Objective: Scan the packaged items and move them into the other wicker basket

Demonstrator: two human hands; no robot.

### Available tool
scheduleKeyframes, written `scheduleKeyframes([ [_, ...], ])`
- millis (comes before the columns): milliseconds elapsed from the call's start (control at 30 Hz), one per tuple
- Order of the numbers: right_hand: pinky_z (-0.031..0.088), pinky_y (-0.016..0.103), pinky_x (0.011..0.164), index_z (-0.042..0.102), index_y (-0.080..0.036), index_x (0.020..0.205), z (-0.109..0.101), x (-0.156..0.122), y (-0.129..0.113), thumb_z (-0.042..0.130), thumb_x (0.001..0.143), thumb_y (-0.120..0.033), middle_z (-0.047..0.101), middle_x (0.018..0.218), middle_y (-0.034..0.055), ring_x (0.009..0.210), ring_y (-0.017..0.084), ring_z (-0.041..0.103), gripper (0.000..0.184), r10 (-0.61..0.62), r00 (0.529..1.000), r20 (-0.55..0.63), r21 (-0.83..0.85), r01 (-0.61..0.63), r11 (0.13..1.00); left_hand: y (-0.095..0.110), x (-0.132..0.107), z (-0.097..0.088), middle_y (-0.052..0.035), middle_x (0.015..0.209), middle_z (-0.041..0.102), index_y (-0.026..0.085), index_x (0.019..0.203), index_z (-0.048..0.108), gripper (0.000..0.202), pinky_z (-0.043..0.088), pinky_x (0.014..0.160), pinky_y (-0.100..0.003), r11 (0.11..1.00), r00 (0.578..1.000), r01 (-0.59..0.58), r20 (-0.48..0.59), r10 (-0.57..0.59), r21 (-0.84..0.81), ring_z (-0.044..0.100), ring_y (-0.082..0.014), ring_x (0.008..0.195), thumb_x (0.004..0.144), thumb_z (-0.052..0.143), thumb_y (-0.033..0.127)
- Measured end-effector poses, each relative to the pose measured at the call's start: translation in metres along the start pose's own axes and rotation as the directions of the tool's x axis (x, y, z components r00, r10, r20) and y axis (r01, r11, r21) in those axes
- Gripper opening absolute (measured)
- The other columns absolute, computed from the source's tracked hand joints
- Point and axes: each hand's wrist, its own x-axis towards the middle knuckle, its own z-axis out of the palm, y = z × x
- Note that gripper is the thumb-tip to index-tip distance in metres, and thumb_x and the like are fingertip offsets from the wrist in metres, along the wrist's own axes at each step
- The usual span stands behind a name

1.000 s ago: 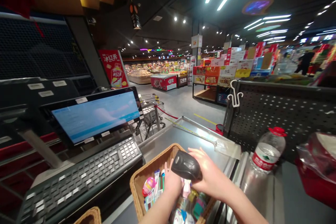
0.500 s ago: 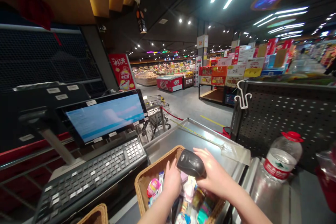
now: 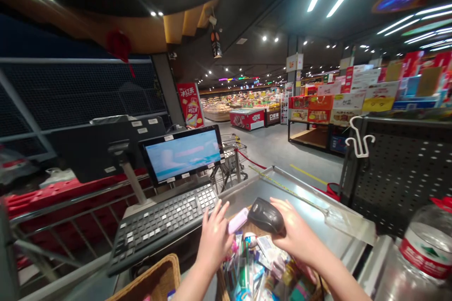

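My right hand (image 3: pixel 294 233) is wrapped around a black handheld barcode scanner (image 3: pixel 265 215), its head turned to the left. My left hand (image 3: pixel 214 237) holds a small pale-pink item (image 3: pixel 238 220) close in front of the scanner head; the thumb side is on it and the other fingers are stretched out. What kind of item it is I cannot make out. Below both hands sits a wicker basket (image 3: pixel 221 284) full of small packaged goods (image 3: pixel 256 268), several with bright wrappers. Another wicker basket (image 3: pixel 155 277) stands to the left, partly cut off by the frame.
A keyboard (image 3: pixel 164 221) and a lit monitor (image 3: pixel 183 154) stand at the left. The metal counter (image 3: pixel 303 200) extends ahead. On the right are a large plastic bottle (image 3: pixel 420 249) and a perforated black panel (image 3: pixel 406 164) with a white hook (image 3: pixel 360 138).
My left hand has come up out of the basket to the left, with the pale-pink item in it. The scanner stays in my right hand. The whole view has swung to the left.
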Motion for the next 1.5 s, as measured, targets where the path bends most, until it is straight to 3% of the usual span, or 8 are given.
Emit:
scheduleKeyframes([
  [300, 0.016, 0.063, 0.117, 0.065, -0.021, 0.119, 0.016, 0.018, -0.043, 0.063, 0.066, -0.019, 0.064, 0.127, 0.012, 0.136, 0.037, 0.042, 0.052, -0.102, 0.995, 0.019, 0.013, 0.101, 0.995, -0.049, -0.03, -0.069, -0.0065, 0.15, 0.046, 0.022, 0.088, 0.065, 0.013, 0.014, 0.118, -0.063, 0.968, 0.989, 0.095, -0.131, -0.066, 0.231, 0.031, -0.0343, 0.144, 0.084, 0.054, 0.019],
  [600, 0.017, 0.063, 0.116, 0.068, -0.022, 0.113, 0.051, 0.053, -0.099, 0.061, 0.062, -0.016, 0.062, 0.13, 0.0118, 0.135, 0.039, 0.042, 0.053, -0.243, 0.97, -0.014, 0.085, 0.243, 0.966, -0.087, -0.068, -0.115, -0.0065, 0.153, 0.042, 0.023, 0.093, 0.065, 0.016, 0.013, 0.118, -0.06, 0.904, 0.952, 0.257, -0.253, -0.175, 0.341, 0.032, -0.0319, 0.144, 0.083, 0.053, 0.018],
  [733, 0.017, 0.063, 0.116, 0.066, -0.021, 0.118, 0.073, 0.06, -0.124, 0.056, 0.056, -0.011, 0.063, 0.128, 0.0119, 0.136, 0.039, 0.042, 0.063, -0.304, 0.953, -0.016, 0.133, 0.303, 0.944, -0.096, -0.087, -0.128, -0.0061, 0.151, 0.044, 0.024, 0.093, 0.064, 0.016, 0.01, 0.119, -0.059, 0.879, 0.935, 0.305, -0.293, -0.202, 0.366, 0.034, -0.0306, 0.143, 0.084, 0.052, 0.018],
  [933, 0.019, 0.059, 0.117, 0.07, -0.021, 0.106, 0.095, 0.063, -0.151, 0.054, 0.057, -0.01, 0.065, 0.125, 0.011, 0.131, 0.036, 0.047, 0.052, -0.37, 0.928, -0.028, 0.18, 0.369, 0.912, -0.106, -0.116, -0.143, -0.0072, 0.15, 0.046, 0.023, 0.095, 0.064, 0.017, 0.009, 0.12, -0.057, 0.853, 0.911, 0.361, -0.337, -0.236, 0.377, 0.037, -0.0296, 0.142, 0.084, 0.052, 0.018],
  [1167, 0.025, 0.053, 0.115, 0.071, -0.02, 0.106, 0.112, 0.058, -0.169, 0.055, 0.056, -0.009, 0.066, 0.122, 0.0106, 0.133, 0.036, 0.044, 0.053, -0.4, 0.917, 0.013, 0.222, 0.387, 0.895, -0.113, -0.142, -0.157, -0.009, 0.148, 0.049, 0.022, 0.098, 0.065, 0.019, 0.009, 0.12, -0.057, 0.834, 0.902, 0.381, -0.357, -0.241, 0.399, 0.042, -0.0297, 0.139, 0.083, 0.053, 0.017],
  [1333, 0.021, 0.058, 0.115, 0.07, -0.023, 0.109, 0.121, 0.055, -0.175, 0.057, 0.058, -0.011, 0.065, 0.124, 0.0099, 0.134, 0.038, 0.042, 0.054, -0.409, 0.91, 0.062, 0.234, 0.385, 0.893, -0.122, -0.155, -0.159, -0.0096, 0.145, 0.052, 0.022, 0.094, 0.065, 0.015, 0.009, 0.12, -0.056, 0.857, 0.888, 0.361, -0.415, -0.196, 0.367, 0.045, -0.0293, 0.137, 0.084, 0.054, 0.017],
  [1500, 0.016, 0.059, 0.116, 0.071, -0.024, 0.106, 0.124, 0.05, -0.181, 0.056, 0.057, -0.01, 0.065, 0.121, 0.0092, 0.134, 0.037, 0.042, 0.053, -0.411, 0.908, 0.079, 0.231, 0.384, 0.894, -0.128, -0.164, -0.162, -0.0094, 0.147, 0.05, 0.022, 0.096, 0.065, 0.016, 0.01, 0.119, -0.057, 0.856, 0.897, 0.348, -0.401, -0.186, 0.383, 0.045, -0.0297, 0.137, 0.083, 0.057, 0.018],
])
